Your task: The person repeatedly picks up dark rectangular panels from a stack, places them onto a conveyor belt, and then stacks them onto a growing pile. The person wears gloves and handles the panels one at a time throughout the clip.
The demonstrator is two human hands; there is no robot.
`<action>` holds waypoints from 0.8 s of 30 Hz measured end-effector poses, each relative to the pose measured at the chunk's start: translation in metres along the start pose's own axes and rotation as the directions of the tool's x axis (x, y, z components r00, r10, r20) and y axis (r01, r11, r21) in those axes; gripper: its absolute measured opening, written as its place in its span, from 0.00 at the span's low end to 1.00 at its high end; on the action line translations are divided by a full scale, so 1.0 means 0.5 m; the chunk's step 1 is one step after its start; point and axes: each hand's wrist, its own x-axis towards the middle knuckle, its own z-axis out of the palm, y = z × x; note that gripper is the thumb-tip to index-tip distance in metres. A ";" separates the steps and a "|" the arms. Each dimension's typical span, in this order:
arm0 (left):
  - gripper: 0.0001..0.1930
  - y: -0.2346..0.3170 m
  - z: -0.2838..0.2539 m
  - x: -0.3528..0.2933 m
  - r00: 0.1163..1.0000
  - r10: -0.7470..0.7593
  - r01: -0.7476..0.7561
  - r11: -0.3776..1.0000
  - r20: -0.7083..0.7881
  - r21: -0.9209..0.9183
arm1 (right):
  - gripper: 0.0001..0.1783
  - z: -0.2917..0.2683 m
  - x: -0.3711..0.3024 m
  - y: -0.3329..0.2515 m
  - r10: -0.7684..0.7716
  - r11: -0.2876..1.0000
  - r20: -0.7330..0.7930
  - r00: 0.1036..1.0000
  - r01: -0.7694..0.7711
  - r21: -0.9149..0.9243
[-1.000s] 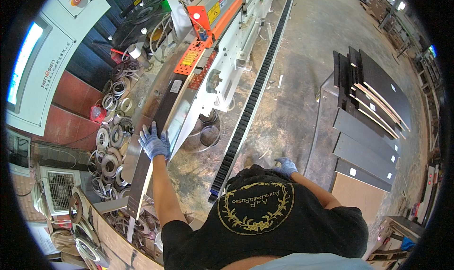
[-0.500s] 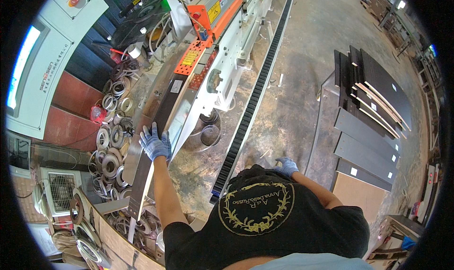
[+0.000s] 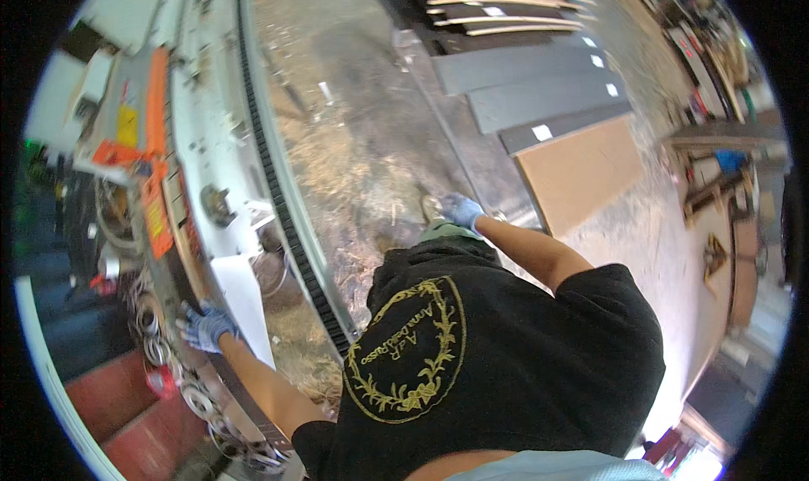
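My left hand, in a blue-grey glove, lies with fingers spread on a long dark narrow board. The board runs along the edge-banding machine beside its orange guard. My left hand is not wrapped round the board. My right hand, gloved alike, hangs low near my leg, its fingers loosely extended and slightly blurred. Nothing shows in it, and it touches no board.
A black roller track with a metal rail runs between the machine and me. To the right lie grey panels, a tan board and a stack of dark panels with pale edges. Rolls of edge banding lie at lower left.
The view has swung right, so the machine now sits farther left and the panel stack is nearer the middle. My left hand stays on the board; my right hand remains low at my side.
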 end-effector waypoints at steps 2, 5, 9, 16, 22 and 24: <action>0.28 -0.016 0.037 0.023 0.991 0.017 -0.023 0.999 -0.136 -0.048 | 0.34 -0.069 -0.036 -0.039 0.343 0.917 -0.208 0.916 -0.278 0.286; 0.32 0.094 0.019 -0.018 0.875 0.197 -0.366 0.867 -0.443 -0.339 | 0.31 -0.100 0.031 0.100 0.690 0.434 -0.089 0.718 -0.312 0.845; 0.30 0.214 -0.157 -0.181 0.793 0.371 -0.593 0.652 -0.483 -0.473 | 0.29 -0.180 0.078 0.133 0.831 0.308 -0.154 0.534 -0.213 0.927; 0.29 0.307 -0.201 -0.321 0.807 0.419 -0.512 0.146 -0.416 -0.846 | 0.22 -0.229 0.314 0.348 0.187 -0.220 0.176 0.966 -0.134 0.966; 0.19 0.339 -0.285 -0.379 0.799 0.551 -0.464 0.309 -0.242 -0.830 | 0.23 -0.267 0.295 0.070 0.592 -0.192 0.056 0.804 0.073 0.979; 0.20 0.357 -0.271 -0.409 0.817 0.552 -0.321 0.197 -0.165 -0.926 | 0.28 -0.281 0.226 0.001 0.527 -0.155 0.082 0.846 0.001 0.988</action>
